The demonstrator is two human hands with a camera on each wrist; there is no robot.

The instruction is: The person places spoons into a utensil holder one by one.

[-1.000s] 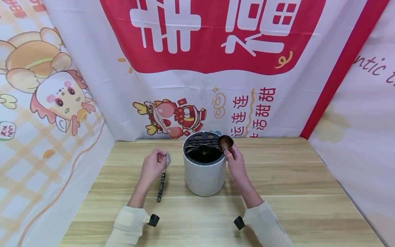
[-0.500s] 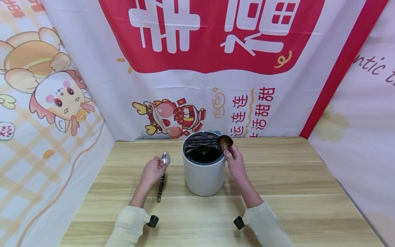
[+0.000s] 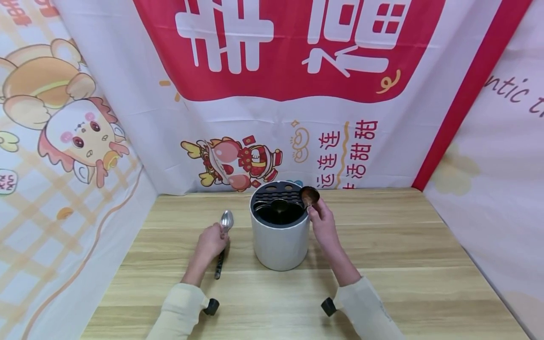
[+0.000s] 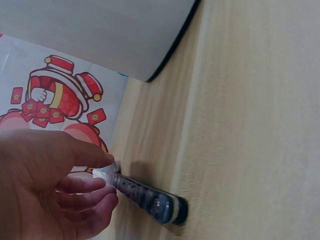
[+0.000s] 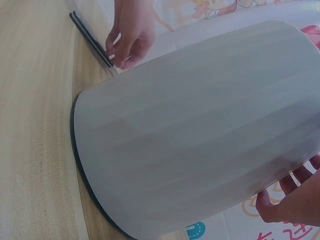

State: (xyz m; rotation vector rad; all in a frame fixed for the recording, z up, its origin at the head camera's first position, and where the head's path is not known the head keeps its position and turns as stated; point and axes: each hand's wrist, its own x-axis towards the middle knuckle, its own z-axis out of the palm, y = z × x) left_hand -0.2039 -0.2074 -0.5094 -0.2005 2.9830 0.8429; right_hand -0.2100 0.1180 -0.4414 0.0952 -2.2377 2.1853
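Note:
A silver spoon (image 3: 227, 219) with a dark patterned handle (image 3: 218, 268) is by my left hand (image 3: 211, 242). In the left wrist view, that hand (image 4: 75, 187) pinches the spoon near its neck with thumb and forefinger, and the handle (image 4: 150, 199) angles toward the table. My right hand (image 3: 323, 224) grips the right side of a white utensil holder (image 3: 281, 248). Its fingers (image 5: 286, 186) curl against the outer wall, and the thumb is near the rim. A brown round-bowled ladle (image 3: 309, 196) leans out above that hand; contact with it is hard to tell.
The holder has a dark slotted top insert (image 3: 278, 194), with another dark round bowl (image 3: 279, 206) inside. A wood-grain table (image 3: 272, 307) is under everything. Printed cloths (image 3: 238, 108) hang behind and at both sides.
My left hand has shifted down along the spoon toward the handle, uncovering more of the silver bowl. The right hand, ladle and holder stay put.

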